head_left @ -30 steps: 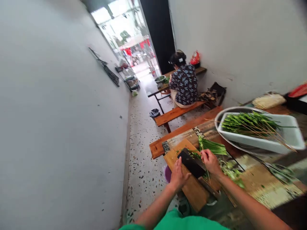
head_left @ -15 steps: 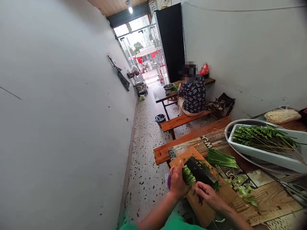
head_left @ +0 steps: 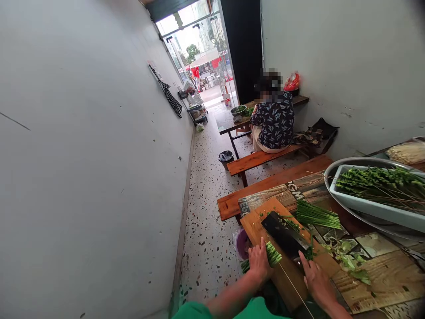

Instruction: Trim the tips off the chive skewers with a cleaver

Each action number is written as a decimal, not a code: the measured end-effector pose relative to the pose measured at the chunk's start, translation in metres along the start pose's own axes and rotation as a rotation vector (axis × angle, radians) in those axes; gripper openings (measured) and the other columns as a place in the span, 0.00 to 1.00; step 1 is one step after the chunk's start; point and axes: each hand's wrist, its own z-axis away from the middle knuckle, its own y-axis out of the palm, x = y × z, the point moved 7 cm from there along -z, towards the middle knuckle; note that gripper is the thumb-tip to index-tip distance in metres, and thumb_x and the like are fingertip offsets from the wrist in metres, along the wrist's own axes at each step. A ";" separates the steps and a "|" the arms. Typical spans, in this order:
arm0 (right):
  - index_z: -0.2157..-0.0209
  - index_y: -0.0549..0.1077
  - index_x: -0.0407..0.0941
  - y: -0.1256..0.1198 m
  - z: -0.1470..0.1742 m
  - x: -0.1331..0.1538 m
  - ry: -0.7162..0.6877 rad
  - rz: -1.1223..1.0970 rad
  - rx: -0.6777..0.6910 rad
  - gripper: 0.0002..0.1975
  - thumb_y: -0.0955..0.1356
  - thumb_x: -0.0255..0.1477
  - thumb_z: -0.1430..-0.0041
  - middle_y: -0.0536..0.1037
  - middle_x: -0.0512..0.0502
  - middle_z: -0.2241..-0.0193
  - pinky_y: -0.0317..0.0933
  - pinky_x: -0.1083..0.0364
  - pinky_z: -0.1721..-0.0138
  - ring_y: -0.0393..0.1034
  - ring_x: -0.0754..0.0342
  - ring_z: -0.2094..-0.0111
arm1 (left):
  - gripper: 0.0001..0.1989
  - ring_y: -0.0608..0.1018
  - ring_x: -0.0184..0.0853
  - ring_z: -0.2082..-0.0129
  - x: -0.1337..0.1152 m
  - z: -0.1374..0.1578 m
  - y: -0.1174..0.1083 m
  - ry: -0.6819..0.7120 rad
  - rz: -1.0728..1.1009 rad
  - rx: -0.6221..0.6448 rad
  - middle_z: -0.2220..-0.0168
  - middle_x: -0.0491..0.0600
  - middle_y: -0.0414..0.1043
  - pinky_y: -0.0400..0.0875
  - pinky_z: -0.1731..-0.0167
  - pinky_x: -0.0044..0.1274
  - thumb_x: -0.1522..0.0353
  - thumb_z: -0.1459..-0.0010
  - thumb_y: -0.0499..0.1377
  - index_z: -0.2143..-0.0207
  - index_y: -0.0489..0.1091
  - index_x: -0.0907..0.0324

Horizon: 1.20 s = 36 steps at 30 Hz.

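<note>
My left hand [head_left: 260, 262] is closed around a bundle of cut green chive stems [head_left: 274, 253], pressed on the near left part of a wooden cutting board [head_left: 257, 220]. The stems' cut ends point right, and more green shows beyond the hand at left. A dark, broad-bladed cleaver [head_left: 282, 234] lies flat on the board with chopped green bits around it. My right hand [head_left: 317, 279] is at the cleaver's near end, forefinger stretched out and fingers apart. A thin pale stalk [head_left: 294, 285] runs between my hands.
Beyond the board lie more chives [head_left: 317, 215] and leafy scraps [head_left: 348, 257]. A metal basin [head_left: 328, 170] holding a tray of green stalks stands at right. A purple container [head_left: 241, 243] is below the board's left edge. Another person [head_left: 274, 122] sits on a bench ahead.
My right hand has moved right, away from the bundle, to the cleaver's near end. My left hand has lowered the bundle and turned it. The view has shifted slightly.
</note>
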 end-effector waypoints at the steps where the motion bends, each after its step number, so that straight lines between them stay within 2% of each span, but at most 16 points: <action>1: 0.38 0.61 0.48 -0.005 -0.005 0.003 0.006 -0.015 0.040 0.36 0.65 0.22 0.51 0.74 0.42 0.67 0.62 0.52 0.64 0.71 0.46 0.64 | 0.59 0.70 0.50 0.48 -0.001 0.000 0.003 -0.001 -0.020 0.006 0.48 0.61 0.69 0.57 0.45 0.38 0.62 0.61 0.68 0.31 0.41 0.63; 4: 0.34 0.54 0.45 -0.030 -0.014 0.013 0.082 -0.080 0.173 0.40 0.65 0.25 0.50 0.75 0.41 0.63 0.61 0.53 0.63 0.71 0.48 0.64 | 0.60 0.71 0.50 0.50 -0.006 0.006 0.003 0.002 -0.085 0.014 0.49 0.62 0.69 0.61 0.49 0.37 0.59 0.61 0.70 0.31 0.42 0.62; 8: 0.34 0.54 0.43 -0.065 -0.020 0.011 0.249 -0.258 0.229 0.36 0.64 0.34 0.43 0.77 0.42 0.61 0.60 0.55 0.67 0.71 0.51 0.67 | 0.56 0.72 0.49 0.51 -0.015 0.006 -0.004 0.060 -0.136 -0.106 0.51 0.63 0.69 0.60 0.49 0.37 0.52 0.54 0.67 0.32 0.43 0.64; 10: 0.38 0.61 0.45 -0.077 -0.020 0.005 0.308 -0.322 0.225 0.30 0.63 0.40 0.40 0.79 0.44 0.62 0.60 0.56 0.68 0.72 0.51 0.67 | 0.56 0.71 0.49 0.52 -0.020 0.001 -0.001 0.079 -0.139 -0.107 0.52 0.63 0.69 0.60 0.50 0.36 0.50 0.53 0.65 0.32 0.42 0.65; 13: 0.53 0.74 0.44 -0.087 -0.012 0.003 0.311 -0.284 0.322 0.21 0.59 0.41 0.37 0.79 0.44 0.68 0.58 0.56 0.69 0.72 0.51 0.69 | 0.54 0.70 0.48 0.51 -0.029 -0.002 0.001 0.108 -0.140 -0.120 0.51 0.61 0.68 0.59 0.50 0.36 0.48 0.51 0.63 0.32 0.43 0.63; 15: 0.59 0.76 0.42 -0.091 -0.003 0.010 0.235 -0.187 0.390 0.19 0.58 0.36 0.36 0.79 0.43 0.70 0.56 0.56 0.70 0.72 0.51 0.70 | 0.52 0.69 0.49 0.51 -0.033 0.000 0.000 0.102 -0.142 -0.144 0.50 0.62 0.67 0.59 0.50 0.36 0.47 0.50 0.62 0.32 0.44 0.64; 19: 0.54 0.73 0.42 -0.092 0.018 0.027 0.101 -0.059 0.393 0.17 0.56 0.30 0.35 0.80 0.41 0.64 0.54 0.57 0.69 0.73 0.52 0.65 | 0.47 0.64 0.51 0.45 -0.037 0.006 -0.002 0.142 -0.134 -0.210 0.43 0.64 0.62 0.59 0.48 0.36 0.46 0.46 0.57 0.34 0.50 0.66; 21: 0.54 0.71 0.42 -0.088 0.027 0.032 0.091 -0.028 0.405 0.17 0.55 0.30 0.33 0.79 0.41 0.63 0.54 0.57 0.68 0.73 0.52 0.64 | 0.42 0.61 0.51 0.41 -0.039 0.008 0.002 0.194 -0.134 -0.223 0.39 0.64 0.58 0.58 0.46 0.37 0.48 0.42 0.54 0.34 0.51 0.65; 24: 0.56 0.70 0.43 -0.080 0.033 0.034 0.093 0.012 0.463 0.15 0.55 0.32 0.32 0.79 0.42 0.64 0.53 0.57 0.68 0.72 0.53 0.65 | 0.38 0.60 0.50 0.40 -0.040 0.008 0.008 0.230 -0.134 -0.210 0.38 0.63 0.58 0.56 0.43 0.38 0.52 0.40 0.54 0.34 0.52 0.65; 31: 0.57 0.69 0.44 -0.077 0.030 0.029 0.101 0.070 0.581 0.15 0.54 0.33 0.31 0.78 0.43 0.65 0.48 0.56 0.71 0.73 0.53 0.66 | 0.38 0.62 0.49 0.41 -0.041 0.006 0.011 0.212 -0.143 -0.196 0.40 0.64 0.60 0.57 0.44 0.37 0.56 0.40 0.56 0.34 0.51 0.66; 36: 0.58 0.68 0.43 -0.074 0.030 0.030 0.080 0.086 0.581 0.15 0.54 0.33 0.31 0.78 0.42 0.65 0.48 0.56 0.72 0.73 0.53 0.67 | 0.38 0.63 0.50 0.43 -0.042 0.004 0.012 0.198 -0.155 -0.182 0.42 0.63 0.62 0.58 0.46 0.37 0.57 0.41 0.56 0.33 0.50 0.65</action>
